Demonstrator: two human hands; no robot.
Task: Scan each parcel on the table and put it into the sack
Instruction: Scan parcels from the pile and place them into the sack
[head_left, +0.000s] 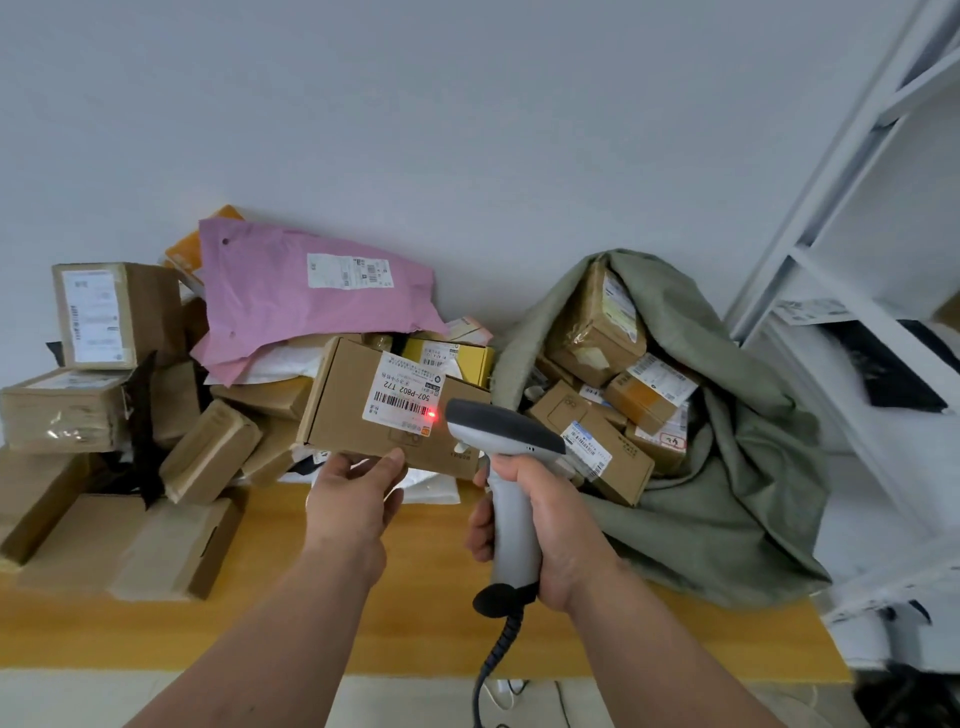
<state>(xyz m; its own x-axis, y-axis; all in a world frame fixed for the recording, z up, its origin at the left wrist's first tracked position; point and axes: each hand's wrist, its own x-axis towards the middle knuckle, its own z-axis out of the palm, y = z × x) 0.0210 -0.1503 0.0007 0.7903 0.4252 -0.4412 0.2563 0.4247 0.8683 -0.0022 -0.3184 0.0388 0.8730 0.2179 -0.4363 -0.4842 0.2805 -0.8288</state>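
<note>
My left hand (353, 499) holds a flat brown cardboard parcel (353, 410) by its near edge, lifted above the table with its white barcode label facing me. My right hand (540, 525) grips the handle of a grey barcode scanner (501, 431), whose head points at the label. A red light dot shows at the label's right end. To the right lies the open grey-green sack (737, 467) with several brown parcels inside it.
A heap of brown boxes (93, 410) and a pink mailer bag (291, 296) covers the left and back of the yellow table (415, 613). White metal shelving (857, 249) stands at the right. The scanner's coiled cable hangs down over the table's front edge.
</note>
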